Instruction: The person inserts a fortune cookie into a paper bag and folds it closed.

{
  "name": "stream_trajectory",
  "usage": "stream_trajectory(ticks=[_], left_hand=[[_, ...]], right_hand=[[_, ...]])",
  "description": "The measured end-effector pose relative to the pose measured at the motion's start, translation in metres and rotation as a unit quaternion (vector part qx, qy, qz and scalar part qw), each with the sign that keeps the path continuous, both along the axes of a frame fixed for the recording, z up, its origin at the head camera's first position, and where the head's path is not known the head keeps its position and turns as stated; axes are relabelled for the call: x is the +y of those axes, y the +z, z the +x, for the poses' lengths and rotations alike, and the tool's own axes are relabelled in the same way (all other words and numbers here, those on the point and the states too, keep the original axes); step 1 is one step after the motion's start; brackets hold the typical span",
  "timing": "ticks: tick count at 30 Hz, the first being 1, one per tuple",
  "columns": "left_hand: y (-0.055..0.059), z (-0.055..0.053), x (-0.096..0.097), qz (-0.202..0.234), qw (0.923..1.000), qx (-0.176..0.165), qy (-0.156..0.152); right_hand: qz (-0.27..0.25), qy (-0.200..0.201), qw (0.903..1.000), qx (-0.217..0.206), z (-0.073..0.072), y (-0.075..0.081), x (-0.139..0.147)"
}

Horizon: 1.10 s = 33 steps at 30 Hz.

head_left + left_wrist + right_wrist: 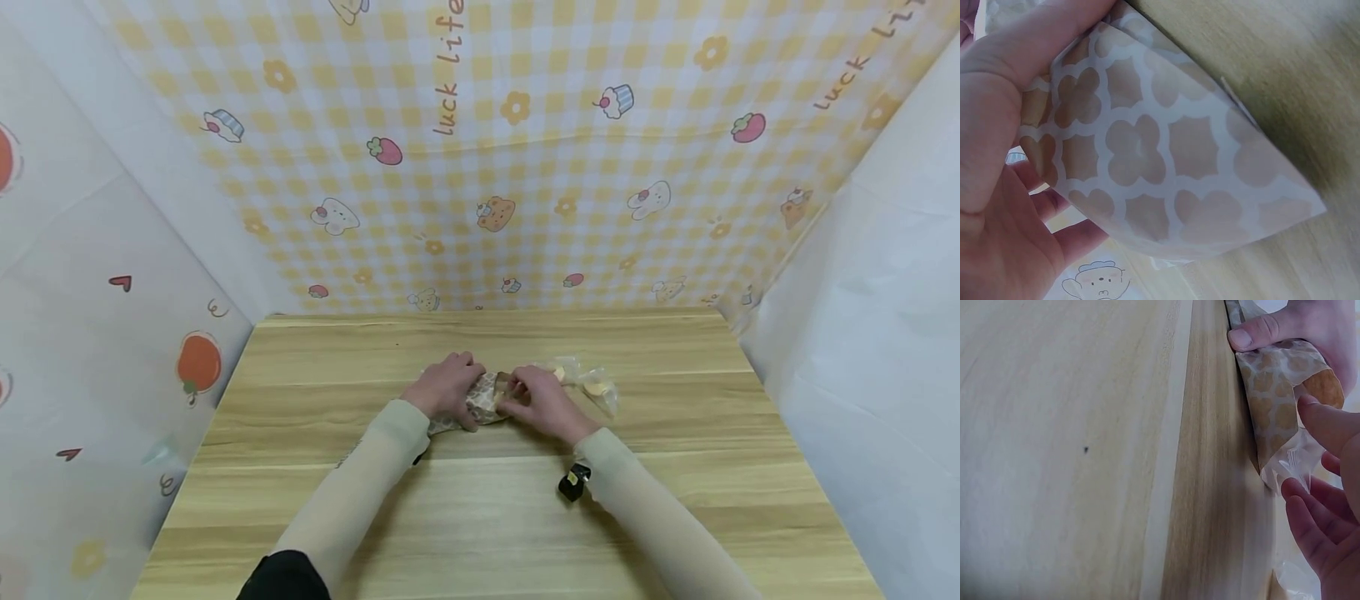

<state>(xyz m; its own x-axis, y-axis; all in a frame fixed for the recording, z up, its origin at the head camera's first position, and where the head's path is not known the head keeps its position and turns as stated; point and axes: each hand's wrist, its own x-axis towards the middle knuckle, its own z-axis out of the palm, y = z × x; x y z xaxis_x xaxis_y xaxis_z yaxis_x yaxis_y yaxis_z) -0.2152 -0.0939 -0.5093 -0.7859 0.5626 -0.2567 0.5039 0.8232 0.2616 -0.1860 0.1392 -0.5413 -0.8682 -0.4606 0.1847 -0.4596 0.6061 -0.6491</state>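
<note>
A paper bag (pixel 482 397) with a brown-and-white lattice of flower shapes lies on its side on the table. My left hand (pixel 447 387) grips it, thumb on the near face and fingers behind, as the left wrist view shows with the bag's closed end (pixel 1141 150). At the open mouth is my right hand (pixel 546 402), its thumb by the brown inner edge. A clear plastic packet (pixel 1294 459) pokes out of that mouth between the right thumb and fingers; what it contains is hidden. Right of this hand lie clear packets (pixel 600 390) with pale yellowish pieces inside.
The wood-grain table (pixel 510 517) runs back to a yellow checked cloth (pixel 517 167) hanging behind it. Pale sheets stand at the left (pixel 97 275) and right (pixel 862 292) sides. A small black device (pixel 573 483) is strapped by the right cuff.
</note>
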Motion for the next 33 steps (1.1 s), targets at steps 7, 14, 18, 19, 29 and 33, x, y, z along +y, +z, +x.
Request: stream_trajectory(ticks=[7,14,18,19,29,33], left_hand=[[0.0007,-0.0007,-0.0008,-0.007,0.9998,0.009,-0.015],[0.0027,0.0003,0.0009,-0.015,0.9994,0.016,-0.025],[0.0040,0.0008,0.0016,-0.021,0.9993,0.018,-0.025],[0.0042,0.0007,0.0016,-0.023,0.9993,0.018,-0.025],[0.0052,0.0021,0.0022,-0.020,0.9994,0.016,-0.025],[0.0045,0.0017,0.0025,-0.020,0.9993,0.016,-0.025]], right_hand=[[-0.013,0.013,0.9998,-0.005,-0.0011,-0.0029,-0.0034],[-0.001,0.031,0.9992,0.027,0.0018,-0.0031,-0.0028],[0.022,0.043,0.9974,0.052,0.0040,-0.0039,-0.0009],[0.026,0.046,0.9970,0.056,0.0042,-0.0041,-0.0006],[0.078,0.085,0.9907,0.072,0.0026,-0.0024,-0.0014],[0.093,0.103,0.9870,0.081,0.0008,-0.0001,-0.0035]])
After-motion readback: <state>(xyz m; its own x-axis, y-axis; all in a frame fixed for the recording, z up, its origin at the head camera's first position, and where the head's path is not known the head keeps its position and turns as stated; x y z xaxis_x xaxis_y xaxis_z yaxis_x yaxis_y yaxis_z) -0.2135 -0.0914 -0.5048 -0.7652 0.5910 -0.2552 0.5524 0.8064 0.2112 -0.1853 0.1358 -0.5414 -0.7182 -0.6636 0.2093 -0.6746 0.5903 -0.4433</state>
